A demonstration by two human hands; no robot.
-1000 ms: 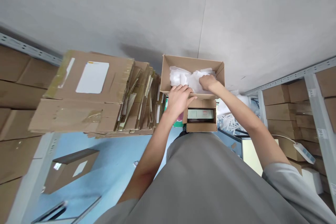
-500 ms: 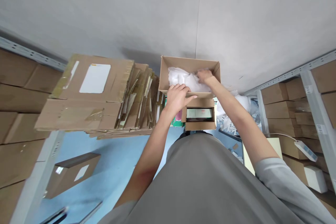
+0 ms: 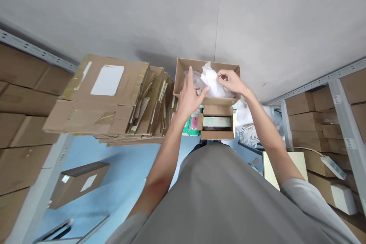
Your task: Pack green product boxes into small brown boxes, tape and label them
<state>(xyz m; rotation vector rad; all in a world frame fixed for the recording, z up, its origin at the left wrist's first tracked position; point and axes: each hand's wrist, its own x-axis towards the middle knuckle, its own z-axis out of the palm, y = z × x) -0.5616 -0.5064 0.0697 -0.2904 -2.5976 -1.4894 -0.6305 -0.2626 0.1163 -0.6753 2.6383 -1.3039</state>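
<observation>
An open cardboard box [image 3: 197, 63] stands against the wall with soft white packing material inside. My right hand [image 3: 230, 80] is inside its right half, fingers pinched on a crumpled white wrapping sheet [image 3: 210, 78] whose top end sticks up. Over the box's front left edge, my left hand [image 3: 190, 97] has its fingers apart and holds nothing. Clear plastic wrap [image 3: 197, 79] shows behind its fingertips. Just below sits a smaller open carton [image 3: 217, 135] with a pale green box [image 3: 216, 122] in it.
Left of the box, flattened cardboard cartons [image 3: 100, 95] stand in a thick stack. Pink and green packages [image 3: 195, 121] lie beside the small carton. Shelves of boxes [image 3: 303, 118] line both sides. A power strip [image 3: 333, 167] hangs at right, and a closed carton [image 3: 80, 183] rests on the blue floor.
My right hand has lifted and bunched the white sheet upward. My left hand has come off the box's front edge and raised its fingers. The view has shifted slightly.
</observation>
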